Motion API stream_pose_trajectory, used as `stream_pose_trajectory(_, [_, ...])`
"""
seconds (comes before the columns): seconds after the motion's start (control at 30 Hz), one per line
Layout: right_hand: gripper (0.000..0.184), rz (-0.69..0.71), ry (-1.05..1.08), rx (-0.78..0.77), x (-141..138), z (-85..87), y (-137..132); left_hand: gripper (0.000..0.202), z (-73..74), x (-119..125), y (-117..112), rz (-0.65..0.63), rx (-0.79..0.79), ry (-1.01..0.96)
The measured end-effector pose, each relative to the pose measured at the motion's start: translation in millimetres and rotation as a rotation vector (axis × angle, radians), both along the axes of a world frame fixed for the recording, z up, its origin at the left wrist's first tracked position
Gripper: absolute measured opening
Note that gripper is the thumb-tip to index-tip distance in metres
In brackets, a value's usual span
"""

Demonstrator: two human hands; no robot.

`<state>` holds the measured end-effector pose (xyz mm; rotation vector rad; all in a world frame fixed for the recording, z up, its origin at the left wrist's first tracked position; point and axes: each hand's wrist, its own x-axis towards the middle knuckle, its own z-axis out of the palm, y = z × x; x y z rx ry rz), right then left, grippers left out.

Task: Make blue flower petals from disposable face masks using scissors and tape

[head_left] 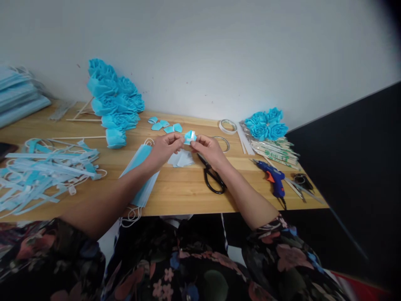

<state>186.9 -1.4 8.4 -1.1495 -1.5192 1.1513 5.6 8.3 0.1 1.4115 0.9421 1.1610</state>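
Note:
My left hand [166, 147] and my right hand [209, 149] meet above the middle of the wooden table [175, 188], both pinching one small folded blue piece [189, 136] between their fingertips. Under the hands lie pale cut pieces [181, 158]. A blue face mask [142, 171] lies flat beneath my left forearm. Black scissors [213, 179] rest by my right wrist. Several small blue petals [165, 124] sit in a row behind the hands.
Blue fabric flowers [114, 102] on sticks lie at the back left, more flowers [266, 124] at the right. Cut mask strips [40, 171] cover the left. Tape rolls [227, 126], packed sticks [275, 152] and a blue glue gun [274, 177] sit right.

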Motion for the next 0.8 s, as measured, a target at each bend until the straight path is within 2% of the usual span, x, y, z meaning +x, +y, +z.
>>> stream_pose_trajectory(0.2, [0.033, 0.035, -0.135, 0.058, 0.5, 0.2, 0.3, 0.028, -3.8, -0.7, 2.5, -0.001, 0.024, 0.027])
stream_pose_trajectory(0.33, [0.024, 0.045, -0.074, 0.058, 2.1, 0.1, 1.2, 0.029, -5.7, -2.5, 3.3, 0.016, 0.024, 0.033])
stream_pose_trajectory(0.43, [0.028, 0.056, -0.027, 0.067, 2.5, -0.1, 1.9, 0.032, -4.6, -2.8, 2.3, 0.031, 0.026, 0.05])
stream_pose_trajectory(0.63, [0.028, 0.033, -0.088, 0.09, 0.8, -1.1, 2.2, 0.036, 0.1, -0.2, 0.2, 0.002, 0.002, 0.007])
stream_pose_trajectory(0.8, [0.029, 0.035, -0.15, 0.073, 0.2, 1.1, 0.3, 0.031, -2.3, -1.1, 2.0, 0.012, -0.001, 0.001])
